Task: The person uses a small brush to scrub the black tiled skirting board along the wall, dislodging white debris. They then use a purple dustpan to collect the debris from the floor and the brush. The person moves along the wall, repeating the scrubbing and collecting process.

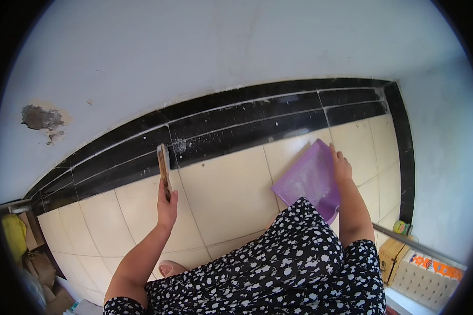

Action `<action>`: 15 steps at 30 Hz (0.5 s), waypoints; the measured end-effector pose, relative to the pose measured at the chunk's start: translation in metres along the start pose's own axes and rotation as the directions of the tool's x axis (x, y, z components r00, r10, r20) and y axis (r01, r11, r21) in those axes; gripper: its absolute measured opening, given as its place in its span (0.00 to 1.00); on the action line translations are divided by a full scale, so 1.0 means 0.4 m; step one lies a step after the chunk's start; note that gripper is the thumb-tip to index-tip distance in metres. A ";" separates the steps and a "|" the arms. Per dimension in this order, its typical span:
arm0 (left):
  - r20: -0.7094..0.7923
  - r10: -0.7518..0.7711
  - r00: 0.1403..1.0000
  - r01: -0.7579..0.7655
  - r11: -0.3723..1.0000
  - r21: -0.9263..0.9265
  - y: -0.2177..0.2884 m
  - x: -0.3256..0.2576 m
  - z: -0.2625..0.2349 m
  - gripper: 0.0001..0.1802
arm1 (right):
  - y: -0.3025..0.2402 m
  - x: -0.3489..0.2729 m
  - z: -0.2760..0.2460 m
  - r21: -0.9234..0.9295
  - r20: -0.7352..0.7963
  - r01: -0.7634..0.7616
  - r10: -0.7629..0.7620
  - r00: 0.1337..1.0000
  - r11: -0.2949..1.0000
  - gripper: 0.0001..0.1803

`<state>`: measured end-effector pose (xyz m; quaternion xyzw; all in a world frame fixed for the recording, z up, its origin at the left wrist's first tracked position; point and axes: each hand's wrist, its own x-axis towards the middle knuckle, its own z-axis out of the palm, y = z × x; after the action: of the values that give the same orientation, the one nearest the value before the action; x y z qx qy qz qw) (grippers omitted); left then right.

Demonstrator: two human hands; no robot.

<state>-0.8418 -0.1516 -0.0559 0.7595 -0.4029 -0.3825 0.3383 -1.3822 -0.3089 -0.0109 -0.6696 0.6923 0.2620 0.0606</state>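
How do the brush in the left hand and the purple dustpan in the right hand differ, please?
The brush is narrow, brownish and raised on edge in the left hand; the dustpan is broad, purple and laid flat on the tiled floor, dusty inside, under the right hand. Both are gripped near the black skirting.

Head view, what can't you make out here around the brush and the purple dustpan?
- Brush in the left hand: seen edge-on, so its bristles cannot be told.
- Purple dustpan held by the right hand: its near end and handle are hidden behind the patterned dress.
- Foot: mostly covered by the dress.
- Boxes at lower right: cut off by the fisheye rim.
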 end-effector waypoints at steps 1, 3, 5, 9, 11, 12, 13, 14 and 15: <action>0.012 -0.035 0.999 0.036 0.998 -0.051 0.006 0.019 0.003 0.34 | -0.009 -0.001 -0.001 -0.011 -0.005 0.033 -0.033 0.999 0.999 0.44; 0.015 -0.056 0.998 0.057 0.996 -0.072 0.025 0.016 0.013 0.34 | -0.017 -0.004 -0.005 -0.037 -0.017 0.105 -0.105 0.994 0.994 0.44; -0.007 -0.032 0.999 0.031 0.996 -0.083 0.032 0.027 0.008 0.34 | -0.014 0.005 0.010 -0.027 -0.032 0.068 -0.069 0.997 0.997 0.44; -0.148 0.048 0.988 -0.055 0.998 -0.044 -0.058 0.059 -0.035 0.34 | -0.034 0.005 0.024 -0.102 -0.073 0.047 -0.055 0.996 0.994 0.43; -0.242 -0.017 0.970 0.047 0.992 0.120 -0.086 0.082 -0.080 0.35 | -0.041 -0.006 0.046 -0.077 -0.102 0.027 -0.035 0.994 0.997 0.43; -0.262 -0.122 0.957 0.169 0.972 0.164 -0.090 0.074 -0.108 0.36 | -0.051 -0.018 0.058 -0.046 -0.130 0.008 -0.014 0.991 0.999 0.42; -0.295 -0.191 0.936 0.265 0.935 0.236 -0.124 0.066 -0.130 0.38 | -0.073 -0.020 0.053 -0.026 -0.126 0.002 -0.005 0.992 1.000 0.41; -0.312 -0.195 0.930 0.283 0.921 0.267 -0.161 0.054 -0.129 0.39 | -0.089 -0.023 0.043 -0.016 -0.119 -0.008 0.006 0.993 1.000 0.40; -0.328 -0.197 0.924 0.300 0.905 0.300 -0.192 0.042 -0.115 0.40 | -0.106 -0.023 0.038 -0.005 -0.110 -0.020 0.020 0.994 1.000 0.39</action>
<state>-0.7690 -0.1225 -0.1024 0.9002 -0.3083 -0.2310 0.2032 -1.3449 -0.2924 -0.0316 -0.6763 0.7005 0.2274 0.0179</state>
